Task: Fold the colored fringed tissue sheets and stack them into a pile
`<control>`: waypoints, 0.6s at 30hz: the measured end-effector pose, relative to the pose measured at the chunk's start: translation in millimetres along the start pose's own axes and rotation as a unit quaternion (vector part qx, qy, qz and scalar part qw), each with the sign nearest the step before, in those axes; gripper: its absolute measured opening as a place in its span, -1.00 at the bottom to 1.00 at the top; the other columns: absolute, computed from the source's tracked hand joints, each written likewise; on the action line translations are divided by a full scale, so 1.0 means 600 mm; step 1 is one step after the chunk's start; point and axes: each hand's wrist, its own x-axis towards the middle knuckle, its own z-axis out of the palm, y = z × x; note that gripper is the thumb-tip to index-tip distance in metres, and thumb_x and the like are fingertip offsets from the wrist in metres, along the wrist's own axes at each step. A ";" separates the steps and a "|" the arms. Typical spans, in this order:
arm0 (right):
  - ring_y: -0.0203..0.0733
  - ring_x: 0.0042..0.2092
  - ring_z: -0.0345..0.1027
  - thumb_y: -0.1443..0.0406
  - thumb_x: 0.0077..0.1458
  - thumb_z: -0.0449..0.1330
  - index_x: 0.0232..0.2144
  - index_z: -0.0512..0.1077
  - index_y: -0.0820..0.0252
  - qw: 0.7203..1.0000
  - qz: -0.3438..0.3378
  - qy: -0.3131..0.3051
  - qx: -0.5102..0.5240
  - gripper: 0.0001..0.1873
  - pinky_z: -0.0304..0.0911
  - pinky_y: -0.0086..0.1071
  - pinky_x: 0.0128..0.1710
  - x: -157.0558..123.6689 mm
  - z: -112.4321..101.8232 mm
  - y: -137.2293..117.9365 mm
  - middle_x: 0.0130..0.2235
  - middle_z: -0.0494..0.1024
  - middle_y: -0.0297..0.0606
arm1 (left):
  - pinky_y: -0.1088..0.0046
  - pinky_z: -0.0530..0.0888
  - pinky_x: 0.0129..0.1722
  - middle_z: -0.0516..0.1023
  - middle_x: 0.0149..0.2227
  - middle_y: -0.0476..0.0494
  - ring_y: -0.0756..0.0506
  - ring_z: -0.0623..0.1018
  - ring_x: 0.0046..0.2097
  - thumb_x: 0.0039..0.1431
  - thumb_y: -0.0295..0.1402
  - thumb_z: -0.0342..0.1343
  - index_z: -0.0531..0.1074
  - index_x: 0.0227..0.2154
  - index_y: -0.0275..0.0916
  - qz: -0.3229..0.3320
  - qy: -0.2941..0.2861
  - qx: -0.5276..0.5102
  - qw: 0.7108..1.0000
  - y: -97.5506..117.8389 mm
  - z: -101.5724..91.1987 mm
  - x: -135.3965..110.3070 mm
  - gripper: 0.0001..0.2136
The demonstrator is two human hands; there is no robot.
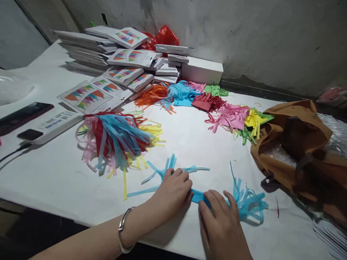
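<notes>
A blue fringed tissue-paper piece lies on the white table near its front edge, with fringes spreading left and right. My left hand, with a silver bangle on the wrist, is curled and pressed onto the left part of its rolled middle. My right hand has its fingers closed on the same blue middle strip, just to the right. A finished multicoloured bundle of tassels lies to the left, beyond my left hand.
Fringed paper piles in orange, blue, red, pink, yellow and green sit in an arc farther back. Stacked printed cards and a white box stand by the wall. A brown bag is at right; a phone at left.
</notes>
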 end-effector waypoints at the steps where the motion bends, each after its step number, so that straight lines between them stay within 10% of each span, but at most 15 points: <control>1: -0.02 0.12 0.35 0.46 0.23 -0.01 -0.21 0.44 0.13 1.000 0.017 -0.007 -0.011 -0.74 -0.06 0.04 0.26 -0.005 0.001 0.002 0.00 0.56 -0.14 | 0.08 0.27 -0.09 0.54 -0.23 -0.14 -0.25 0.45 -0.09 0.26 -0.37 0.15 0.49 -0.38 -0.24 -0.002 -0.002 -0.002 1.000 -0.001 0.000 0.000 -0.89; 6: 0.19 0.01 0.43 0.31 0.25 -0.03 -0.31 0.46 0.06 0.963 0.143 0.001 -0.230 -0.75 0.08 0.21 0.01 -0.082 -0.024 0.075 -0.02 0.59 -0.07 | 0.12 0.26 -0.11 0.54 -0.21 -0.13 -0.24 0.46 -0.10 0.25 -0.33 0.20 0.49 -0.37 -0.24 -0.009 -0.013 -0.019 1.000 -0.003 0.000 0.001 -0.88; 10: 0.08 -0.17 0.52 0.09 0.28 -0.02 -0.23 0.49 0.04 0.956 0.103 0.024 -0.274 -0.68 0.20 0.01 -0.20 -0.135 -0.061 0.128 -0.08 0.62 -0.12 | 0.13 0.25 -0.11 0.55 -0.22 -0.12 -0.24 0.46 -0.11 0.23 -0.31 0.24 0.49 -0.39 -0.23 -0.003 -0.010 -0.024 1.000 -0.006 0.000 0.001 -0.87; 15: 0.20 -0.07 0.51 0.26 0.25 0.13 -0.18 0.49 0.18 0.920 0.207 0.160 -0.290 -0.82 0.23 0.10 0.03 -0.078 -0.083 0.086 0.06 0.56 -0.02 | 0.15 0.25 -0.12 0.54 -0.24 -0.13 -0.24 0.46 -0.13 0.22 -0.33 0.25 0.49 -0.40 -0.24 -0.005 -0.003 -0.024 1.000 -0.006 0.001 0.001 -0.88; 18: 0.13 -0.08 0.48 0.41 0.23 0.15 -0.14 0.49 0.25 0.961 0.112 0.187 -0.170 -0.82 0.27 0.03 0.03 -0.032 -0.070 0.043 -0.04 0.58 0.01 | 0.15 0.25 -0.12 0.54 -0.24 -0.13 -0.24 0.46 -0.13 0.22 -0.32 0.26 0.49 -0.40 -0.24 -0.004 0.000 -0.025 1.000 -0.004 0.001 0.002 -0.87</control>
